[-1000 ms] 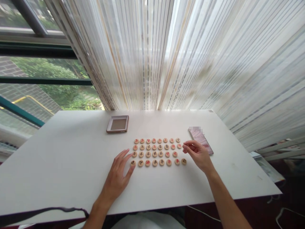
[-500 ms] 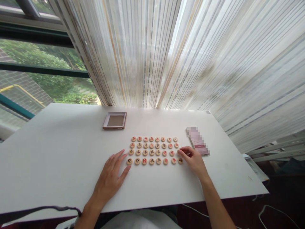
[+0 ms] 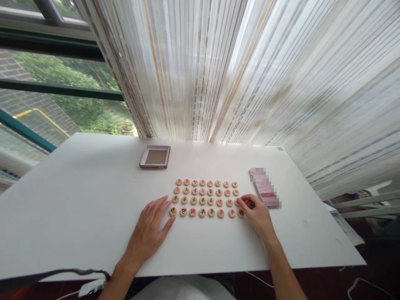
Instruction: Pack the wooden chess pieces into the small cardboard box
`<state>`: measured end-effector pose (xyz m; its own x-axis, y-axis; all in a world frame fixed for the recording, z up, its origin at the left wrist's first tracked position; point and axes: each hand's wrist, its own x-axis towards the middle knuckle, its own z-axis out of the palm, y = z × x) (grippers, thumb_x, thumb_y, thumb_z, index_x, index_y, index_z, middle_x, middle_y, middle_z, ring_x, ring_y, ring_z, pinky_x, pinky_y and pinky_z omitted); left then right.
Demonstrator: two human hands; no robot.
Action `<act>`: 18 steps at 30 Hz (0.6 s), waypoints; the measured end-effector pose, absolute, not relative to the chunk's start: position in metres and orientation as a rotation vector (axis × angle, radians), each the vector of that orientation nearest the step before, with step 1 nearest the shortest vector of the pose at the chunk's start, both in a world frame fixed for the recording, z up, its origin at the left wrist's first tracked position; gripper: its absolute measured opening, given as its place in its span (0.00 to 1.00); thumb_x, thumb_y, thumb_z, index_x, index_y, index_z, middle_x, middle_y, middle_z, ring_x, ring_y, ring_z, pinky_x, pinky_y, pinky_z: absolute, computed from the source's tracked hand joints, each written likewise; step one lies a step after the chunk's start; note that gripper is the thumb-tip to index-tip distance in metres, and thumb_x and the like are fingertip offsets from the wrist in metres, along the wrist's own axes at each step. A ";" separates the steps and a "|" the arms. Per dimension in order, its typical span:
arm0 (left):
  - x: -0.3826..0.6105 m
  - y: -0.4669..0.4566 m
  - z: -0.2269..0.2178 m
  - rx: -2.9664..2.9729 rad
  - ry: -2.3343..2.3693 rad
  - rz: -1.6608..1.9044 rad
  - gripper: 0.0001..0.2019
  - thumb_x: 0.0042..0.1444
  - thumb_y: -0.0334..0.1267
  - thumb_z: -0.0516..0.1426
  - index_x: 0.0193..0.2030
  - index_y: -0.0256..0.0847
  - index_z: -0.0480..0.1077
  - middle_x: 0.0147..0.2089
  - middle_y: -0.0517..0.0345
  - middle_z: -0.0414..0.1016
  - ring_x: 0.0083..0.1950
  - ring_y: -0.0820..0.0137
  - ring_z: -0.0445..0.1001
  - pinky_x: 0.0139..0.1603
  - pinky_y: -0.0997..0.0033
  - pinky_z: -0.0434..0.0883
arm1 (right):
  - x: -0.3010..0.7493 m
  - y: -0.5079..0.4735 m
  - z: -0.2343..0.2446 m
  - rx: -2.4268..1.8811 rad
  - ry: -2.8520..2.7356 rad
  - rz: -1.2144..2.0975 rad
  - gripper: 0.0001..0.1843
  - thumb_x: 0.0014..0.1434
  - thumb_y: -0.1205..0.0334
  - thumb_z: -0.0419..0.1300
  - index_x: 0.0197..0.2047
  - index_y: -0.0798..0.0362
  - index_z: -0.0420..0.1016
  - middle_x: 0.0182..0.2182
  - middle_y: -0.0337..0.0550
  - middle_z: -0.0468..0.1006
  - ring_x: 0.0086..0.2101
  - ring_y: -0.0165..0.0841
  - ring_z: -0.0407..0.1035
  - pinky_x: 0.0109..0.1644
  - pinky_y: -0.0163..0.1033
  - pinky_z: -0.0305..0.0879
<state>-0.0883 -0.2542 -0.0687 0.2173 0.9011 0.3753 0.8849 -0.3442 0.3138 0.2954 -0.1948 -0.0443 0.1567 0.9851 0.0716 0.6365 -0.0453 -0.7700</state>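
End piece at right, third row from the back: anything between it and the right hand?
Nothing visible. The right hand is right at the piece, partly covering it. Neighbouring pieces sit beside it, not between.

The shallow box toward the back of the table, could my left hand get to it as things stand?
Probably yes: the left hand looks empty, only tabletop shows between it and the shallow box, and the game pieces lie to the right.
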 end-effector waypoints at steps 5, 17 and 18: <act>-0.089 -0.254 -0.069 2.433 1.771 0.776 0.22 0.68 0.47 0.54 0.66 0.44 0.62 0.67 0.47 0.67 0.67 0.53 0.67 0.68 0.44 0.65 | 0.295 -0.184 -0.037 -1.760 -1.548 0.623 0.20 0.63 0.43 0.59 0.42 0.51 0.80 0.36 0.46 0.83 0.30 0.36 0.73 0.35 0.40 0.69; -0.090 -0.254 -0.071 2.414 1.771 0.783 0.22 0.69 0.46 0.53 0.66 0.44 0.61 0.67 0.47 0.67 0.67 0.55 0.66 0.69 0.45 0.65 | 0.283 -0.138 -0.029 -1.736 -1.654 0.595 0.14 0.59 0.50 0.62 0.41 0.48 0.82 0.38 0.43 0.84 0.31 0.35 0.74 0.41 0.42 0.69; -0.090 -0.254 -0.071 2.412 1.772 0.787 0.22 0.69 0.46 0.53 0.66 0.44 0.61 0.67 0.47 0.67 0.67 0.55 0.66 0.69 0.45 0.65 | 0.283 -0.138 -0.029 -1.737 -1.653 0.595 0.14 0.59 0.50 0.61 0.41 0.48 0.82 0.38 0.43 0.84 0.31 0.35 0.74 0.41 0.42 0.69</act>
